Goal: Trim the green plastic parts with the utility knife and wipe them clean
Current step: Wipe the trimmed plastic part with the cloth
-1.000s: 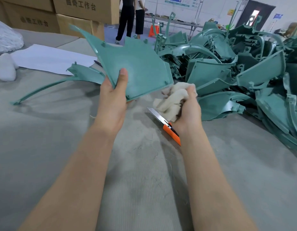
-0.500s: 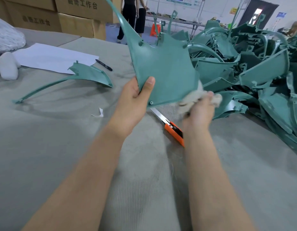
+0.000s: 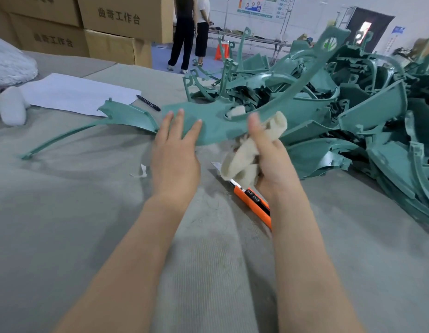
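A green plastic part [image 3: 208, 118] hangs roughly level over the grey table, its long arm pointing up to the right. My left hand [image 3: 175, 159] holds its near left edge, fingers flat on the top face and thumb hidden beneath. My right hand [image 3: 273, 162] grips a cream cloth [image 3: 240, 164] against the part's near right edge; some cloth shows through a hole in the part. The orange utility knife [image 3: 252, 203] lies on the table under my right wrist, blade out.
Another green part [image 3: 127, 116] lies on the table to the left, with a white scrap [image 3: 141, 171] in front of it. A large pile of green parts [image 3: 353, 111] fills the right. White paper [image 3: 74, 92], a pen [image 3: 148, 102] and cardboard boxes [image 3: 117, 18] are behind. Two people [image 3: 184, 32] stand far off.
The held part has swung from upright down to nearly level, its long arm now pointing right. My left fingers moved onto its top face. The cloth moved along the near edge.
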The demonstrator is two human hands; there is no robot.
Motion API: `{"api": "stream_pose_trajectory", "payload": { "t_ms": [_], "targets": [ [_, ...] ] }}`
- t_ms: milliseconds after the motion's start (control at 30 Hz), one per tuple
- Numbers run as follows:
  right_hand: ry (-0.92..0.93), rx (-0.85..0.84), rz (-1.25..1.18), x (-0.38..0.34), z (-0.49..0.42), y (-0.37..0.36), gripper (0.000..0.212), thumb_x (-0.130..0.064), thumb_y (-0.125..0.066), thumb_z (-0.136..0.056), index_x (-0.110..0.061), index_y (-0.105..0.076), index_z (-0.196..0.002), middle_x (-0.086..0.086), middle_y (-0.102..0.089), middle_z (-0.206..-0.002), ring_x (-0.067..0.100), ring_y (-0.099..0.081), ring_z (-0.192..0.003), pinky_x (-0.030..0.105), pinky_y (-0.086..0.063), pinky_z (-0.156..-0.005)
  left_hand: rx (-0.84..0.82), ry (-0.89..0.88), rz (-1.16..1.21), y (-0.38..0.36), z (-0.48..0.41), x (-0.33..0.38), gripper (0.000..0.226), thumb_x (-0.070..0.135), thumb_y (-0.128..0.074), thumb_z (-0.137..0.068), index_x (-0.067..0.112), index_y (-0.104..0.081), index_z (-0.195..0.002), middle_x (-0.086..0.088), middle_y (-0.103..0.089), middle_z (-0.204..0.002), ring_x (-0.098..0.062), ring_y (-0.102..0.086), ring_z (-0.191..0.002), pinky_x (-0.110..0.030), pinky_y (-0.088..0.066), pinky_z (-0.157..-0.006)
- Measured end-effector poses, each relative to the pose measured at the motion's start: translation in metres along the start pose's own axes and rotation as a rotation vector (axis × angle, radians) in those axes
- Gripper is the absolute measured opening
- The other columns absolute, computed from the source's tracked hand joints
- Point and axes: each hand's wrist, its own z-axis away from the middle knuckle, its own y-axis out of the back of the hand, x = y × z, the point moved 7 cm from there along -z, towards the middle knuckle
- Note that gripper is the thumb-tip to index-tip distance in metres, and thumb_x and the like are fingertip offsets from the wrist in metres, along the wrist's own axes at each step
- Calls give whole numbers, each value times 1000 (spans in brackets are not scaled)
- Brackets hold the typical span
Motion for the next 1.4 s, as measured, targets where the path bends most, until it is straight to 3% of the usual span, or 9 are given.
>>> {"api": "stream_pose_trajectory", "payload": {
  "t_ms": [167,233,333,433,600,733,933,1167,1400],
  "targets": [
    [10,336,-6,7,-6,27,11,-4,-63,-91,-13,-64,-84,-5,-70,-70,10,-67,-66,28,-57,-66,-154,-96,62,-19,4,12,65,22,-56,-95,27,-24,-151,-9,12,-161,-22,13,-147,-34,-2,-118],
    [-46,336,-77,12,-6,40,10,-3,-62,-92,-12,-63,-88,-3,-70,-72,12,-68,-67,29,-58,-68,-221,37,325,-22,5,6,102,61,-60,-79,27,0,-154,-3,17,-160,-16,14,-147,-33,4,-117],
    [-127,198,-31,21,-7,41,7,-5,-59,-94,-10,-65,-93,2,-74,-81,15,-71,-74,29,-60,-70,-212,517,1122,-28,4,-14,121,68,-68,-59,24,-6,-154,3,-27,-157,-12,-34,-139,-36,-32,-111],
    [-162,118,-64,25,-7,37,9,-6,-59,-94,-9,-66,-98,1,-76,-86,12,-72,-77,24,-58,-66,-269,845,1722,-46,8,-21,48,40,-64,-88,14,-57,-127,-4,-71,-114,-18,-70,-98,-35,-59,-68],
    [-200,256,119,23,-7,48,27,-34,-60,-95,-9,-64,-106,1,-75,-90,14,-72,-80,27,-56,-64,-429,806,1708,-47,11,-16,18,19,-56,-95,14,-65,-110,-3,-75,-101,-16,-72,-89,-31,-58,-63],
    [-152,653,188,10,-2,72,69,-71,-31,-92,-16,-55,-127,4,-64,-119,22,-62,-107,38,-49,-96,-261,676,1592,-41,3,-16,13,17,-55,-97,20,-63,-107,6,-75,-97,-11,-71,-93,-30,-58,-72],
    [376,418,564,-32,2,-5,10,-21,-45,-95,-25,-54,-97,-2,-60,-94,13,-57,-80,27,-44,-68,-124,471,1218,-29,1,-11,12,28,-54,-97,29,-64,-90,14,-72,-89,-13,-67,-93,-43,-52,-92],
    [621,408,869,-23,-13,-48,8,0,-59,-89,7,-63,-87,18,-56,-99,28,-55,-88,19,-30,-74,-59,348,1251,-16,-3,-2,20,35,-52,-96,31,-67,-83,14,-71,-83,-6,-67,-87,-34,-54,-82],
    [605,339,889,-20,-14,-45,23,1,-58,-90,-12,-44,-77,11,-44,-84,25,-42,-76,23,-23,-69,34,451,1417,-17,-5,-9,16,29,-53,-97,25,-66,-90,14,-74,-89,-8,-69,-94,-30,-53,-83]
  ]
}}
